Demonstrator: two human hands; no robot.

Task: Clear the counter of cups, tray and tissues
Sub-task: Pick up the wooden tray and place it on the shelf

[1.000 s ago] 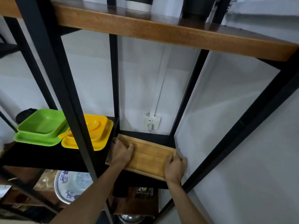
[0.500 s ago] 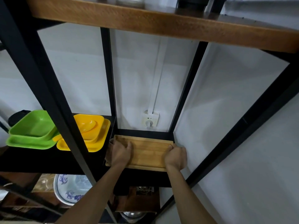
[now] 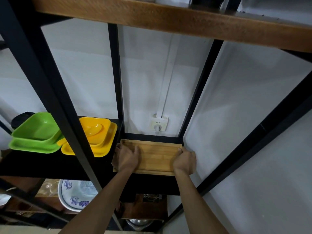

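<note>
A rectangular wooden tray (image 3: 155,156) lies flat on the black shelf (image 3: 50,164) of a metal rack, in the narrow right-hand bay close to the wall. My left hand (image 3: 126,157) rests over the tray's left end with fingers spread on its surface. My right hand (image 3: 184,159) grips the tray's right end, fingers curled over the rim. No cups or tissues are in view.
Green dishes (image 3: 35,134) and yellow dishes (image 3: 94,135) sit stacked on the same shelf to the left. A black upright post (image 3: 55,92) crosses in front. A wooden shelf (image 3: 168,16) runs overhead. A wall socket (image 3: 158,124) is behind the tray. A blue-patterned plate (image 3: 74,195) stands below.
The tray has turned from an angled position to square with the shelf and slid back toward the wall. Both hands stayed on its ends.
</note>
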